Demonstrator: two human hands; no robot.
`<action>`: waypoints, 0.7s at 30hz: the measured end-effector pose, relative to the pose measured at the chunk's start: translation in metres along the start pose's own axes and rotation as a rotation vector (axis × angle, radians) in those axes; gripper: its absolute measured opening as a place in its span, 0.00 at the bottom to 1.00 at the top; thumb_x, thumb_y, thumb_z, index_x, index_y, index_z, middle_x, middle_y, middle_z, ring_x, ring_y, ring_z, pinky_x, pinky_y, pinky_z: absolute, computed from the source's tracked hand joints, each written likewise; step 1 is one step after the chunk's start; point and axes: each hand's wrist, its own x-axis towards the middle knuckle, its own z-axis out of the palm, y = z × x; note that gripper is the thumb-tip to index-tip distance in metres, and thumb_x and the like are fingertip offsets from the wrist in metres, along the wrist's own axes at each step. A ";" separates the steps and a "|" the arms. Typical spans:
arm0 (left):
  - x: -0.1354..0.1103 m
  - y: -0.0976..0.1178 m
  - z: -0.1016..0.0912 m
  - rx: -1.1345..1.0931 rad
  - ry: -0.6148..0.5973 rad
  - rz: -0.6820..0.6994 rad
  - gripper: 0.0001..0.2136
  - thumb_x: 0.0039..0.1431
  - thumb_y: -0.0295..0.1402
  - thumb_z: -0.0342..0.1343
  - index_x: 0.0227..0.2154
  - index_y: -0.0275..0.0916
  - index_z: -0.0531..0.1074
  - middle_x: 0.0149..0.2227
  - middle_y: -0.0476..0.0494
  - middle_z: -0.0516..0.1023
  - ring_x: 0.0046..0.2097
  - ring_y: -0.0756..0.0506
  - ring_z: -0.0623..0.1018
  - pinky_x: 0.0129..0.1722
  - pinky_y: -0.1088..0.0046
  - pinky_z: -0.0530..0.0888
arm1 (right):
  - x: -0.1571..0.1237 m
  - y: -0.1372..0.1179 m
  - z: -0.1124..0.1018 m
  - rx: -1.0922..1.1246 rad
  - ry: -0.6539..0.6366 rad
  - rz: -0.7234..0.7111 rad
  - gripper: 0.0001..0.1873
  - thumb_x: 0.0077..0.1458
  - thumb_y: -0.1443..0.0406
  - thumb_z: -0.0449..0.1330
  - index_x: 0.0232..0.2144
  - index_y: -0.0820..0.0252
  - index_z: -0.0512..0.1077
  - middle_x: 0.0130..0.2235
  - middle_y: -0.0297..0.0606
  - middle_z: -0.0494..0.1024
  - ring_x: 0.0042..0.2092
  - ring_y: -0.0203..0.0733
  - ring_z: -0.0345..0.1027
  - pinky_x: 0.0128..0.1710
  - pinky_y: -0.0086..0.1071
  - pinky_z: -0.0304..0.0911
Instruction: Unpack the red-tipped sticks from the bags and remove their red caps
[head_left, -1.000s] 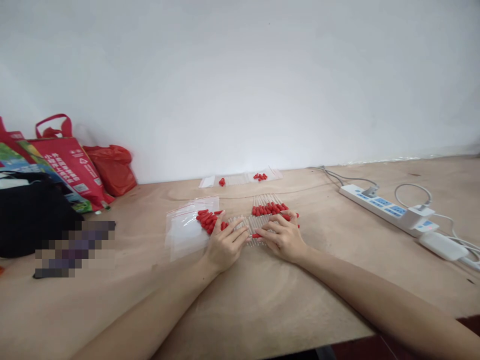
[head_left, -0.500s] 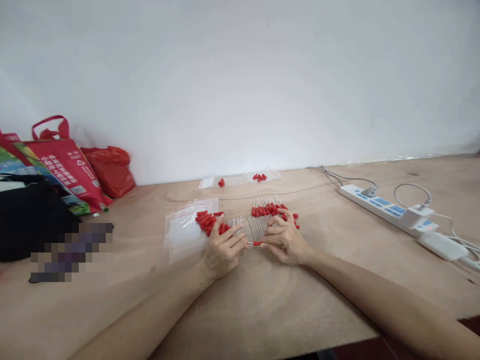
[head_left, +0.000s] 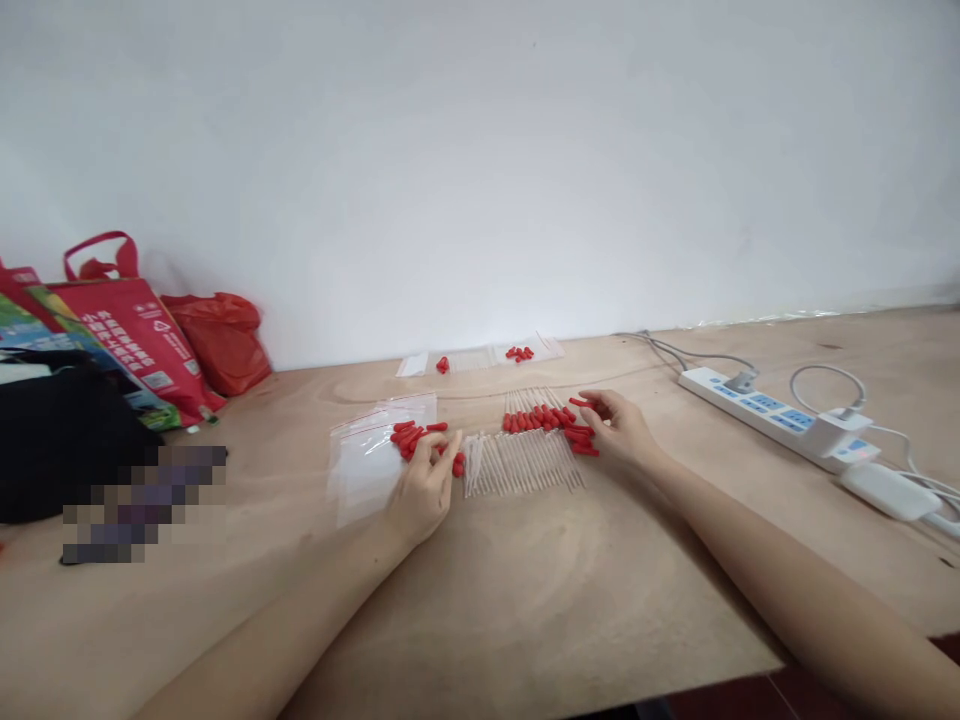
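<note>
My left hand (head_left: pixel 426 490) is over the pile of small red caps (head_left: pixel 409 438), its fingers bent and drawn together among them; what they pinch is hidden. Between the fingertips of my right hand (head_left: pixel 621 428) is a slim red piece (head_left: pixel 581 403), held just above a small stack of similar red pieces (head_left: pixel 579 438). Thin pale sticks (head_left: pixel 521 465) lie side by side in a row between the hands. Behind them is a second row of sticks (head_left: pixel 529 398), with red caps (head_left: pixel 536 418) at their near ends.
Clear plastic bags (head_left: pixel 367 470) lie left of the caps. Farther back, another clear bag (head_left: pixel 472 358) has red pieces at both ends. A white power strip (head_left: pixel 772 415) with cables lies at right. Red bags (head_left: pixel 142 335) and a black bag (head_left: pixel 67 435) stand at left.
Both hands were together at the near edge of the stick row, around a red piece. My right hand has moved away and right with a red piece; my left hand has shifted left to the caps.
</note>
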 end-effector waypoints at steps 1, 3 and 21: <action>0.003 0.002 0.001 -0.014 -0.011 -0.015 0.18 0.58 0.23 0.39 0.51 0.32 0.59 0.37 0.39 0.64 0.32 0.51 0.70 0.35 0.74 0.71 | 0.001 0.004 0.001 -0.010 0.029 0.075 0.16 0.48 0.61 0.53 0.38 0.65 0.69 0.30 0.39 0.72 0.29 0.36 0.64 0.28 0.29 0.60; 0.011 0.004 0.002 -0.037 -0.034 -0.027 0.18 0.58 0.23 0.39 0.52 0.33 0.57 0.36 0.40 0.64 0.36 0.49 0.70 0.37 0.73 0.71 | 0.002 0.011 -0.001 -0.051 0.053 0.212 0.14 0.46 0.61 0.54 0.34 0.65 0.69 0.29 0.38 0.72 0.29 0.36 0.64 0.27 0.28 0.59; 0.028 0.026 0.019 -0.189 -0.255 0.027 0.02 0.54 0.28 0.50 0.29 0.36 0.67 0.31 0.44 0.74 0.34 0.46 0.74 0.35 0.70 0.72 | 0.007 0.007 -0.010 -0.439 -0.186 0.471 0.10 0.45 0.59 0.54 0.27 0.52 0.74 0.30 0.31 0.77 0.35 0.41 0.68 0.39 0.36 0.53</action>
